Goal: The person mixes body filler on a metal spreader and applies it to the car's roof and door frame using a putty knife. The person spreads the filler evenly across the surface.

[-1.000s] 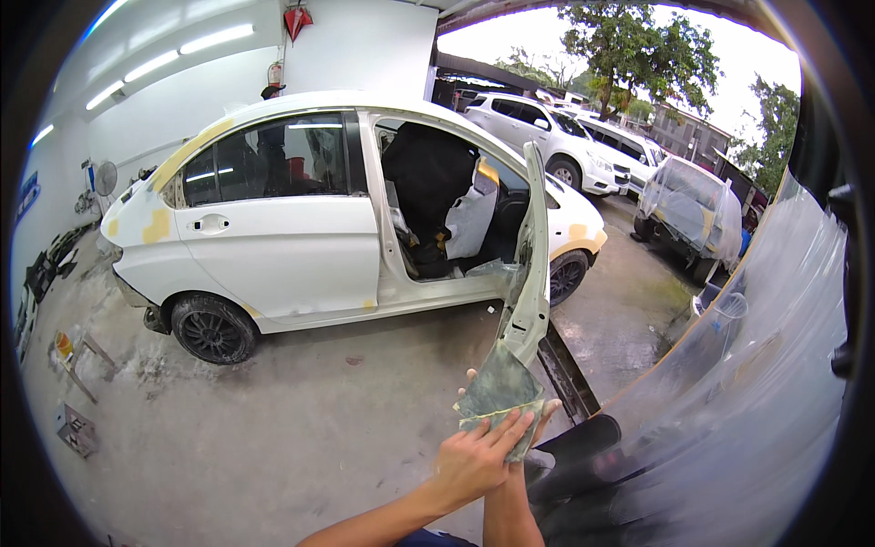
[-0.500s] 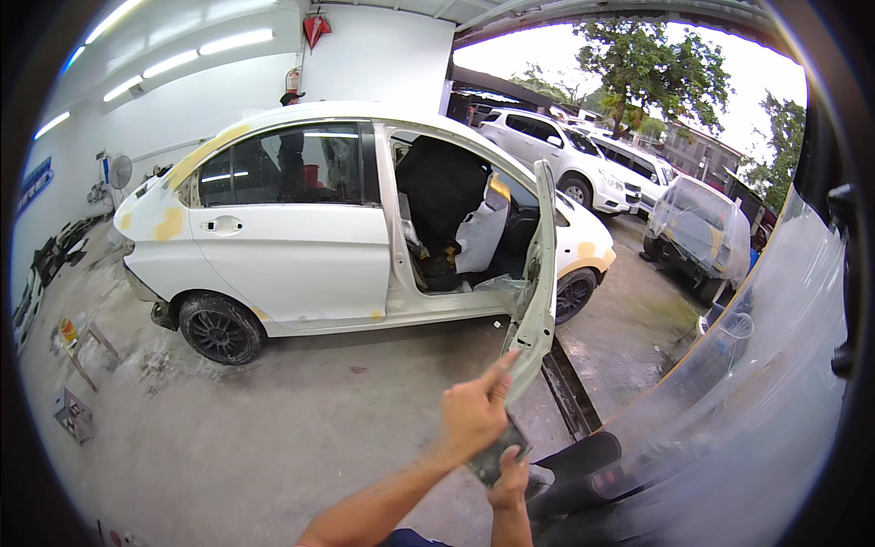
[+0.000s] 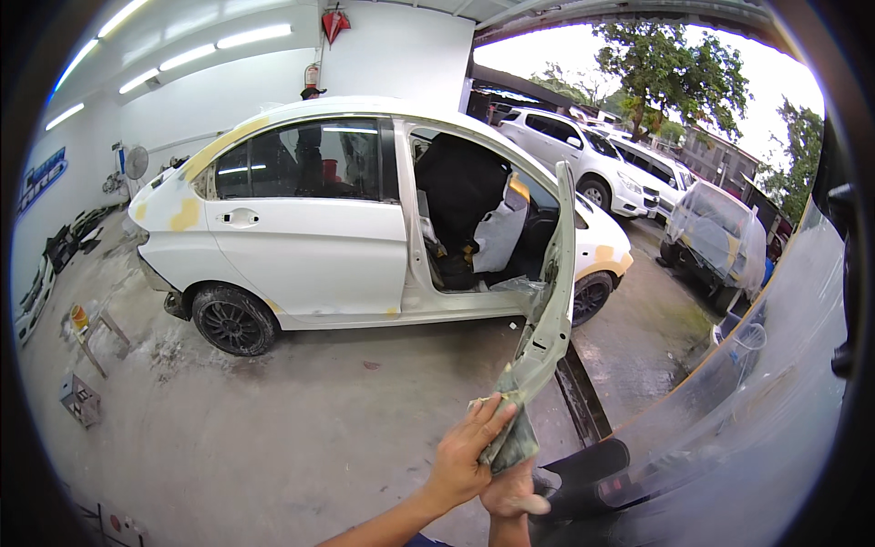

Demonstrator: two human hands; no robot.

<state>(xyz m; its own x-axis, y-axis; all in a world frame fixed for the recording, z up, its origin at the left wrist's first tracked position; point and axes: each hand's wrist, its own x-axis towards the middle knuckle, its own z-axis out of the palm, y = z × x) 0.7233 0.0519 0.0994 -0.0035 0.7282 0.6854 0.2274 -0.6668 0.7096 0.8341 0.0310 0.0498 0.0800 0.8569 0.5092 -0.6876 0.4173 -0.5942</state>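
My left hand [image 3: 465,451], seen from the back, has its fingers closed over a folded grey-green sheet [image 3: 517,442], which looks abrasive. Just below it is my right hand [image 3: 510,494], palm partly showing and thumb out to the side; its fingers are hidden behind the sheet and my left hand. Right behind the sheet, in the view, rises the edge of the open front door [image 3: 547,339] of a white sedan [image 3: 310,264], which has yellow filler patches and an opening where the door handle was. Whether the sheet touches the door I cannot tell.
A plastic-covered screen [image 3: 756,401] runs along the right, beside a dark floor channel [image 3: 579,392]. A small stool [image 3: 94,330] and a metal box [image 3: 80,399] sit at left. A person's cap [image 3: 311,91] shows behind the sedan. Parked vehicles [image 3: 602,173] stand outside.
The sheet now stands higher and more upright. My left fingers have settled across it, and my right thumb has come off its front. The surroundings have shifted rightward in the view.
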